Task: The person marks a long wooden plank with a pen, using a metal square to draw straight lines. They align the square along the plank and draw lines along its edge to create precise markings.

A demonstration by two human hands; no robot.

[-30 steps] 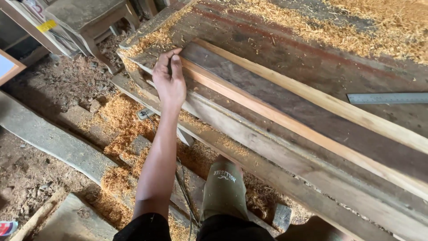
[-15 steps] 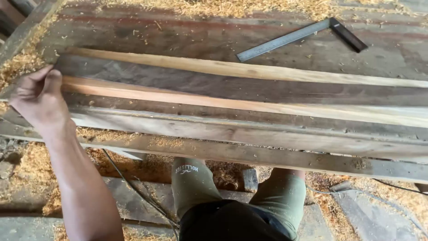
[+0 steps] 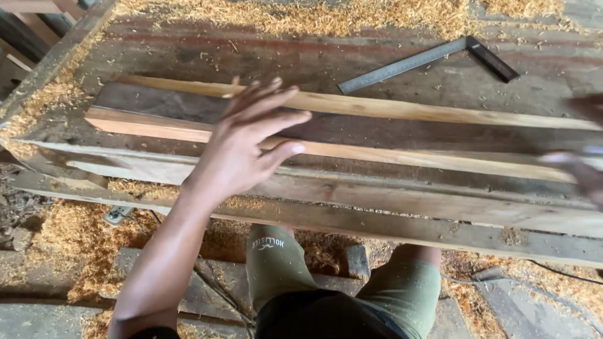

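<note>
My left hand (image 3: 245, 141) is open with its fingers spread, hovering over the middle of a long reddish wooden strip (image 3: 144, 127). That strip lies lengthwise on a dark plank (image 3: 157, 100). A paler wooden strip (image 3: 408, 110) runs along the plank's far edge. My right hand (image 3: 583, 164) shows as a blur at the right edge, near the far end of the reddish strip. Its grip is unclear. All of this rests on a worn wooden workbench (image 3: 251, 56).
A metal try square (image 3: 427, 59) lies on the bench at the back right. Sawdust (image 3: 326, 16) covers the bench's far side and the floor (image 3: 69, 238). A cable (image 3: 207, 276) runs under the bench near my knees in green shorts (image 3: 276, 263).
My left hand has let go of the left end of the reddish strip and moved right, fingers now spread. My right hand has come into view at the right edge.
</note>
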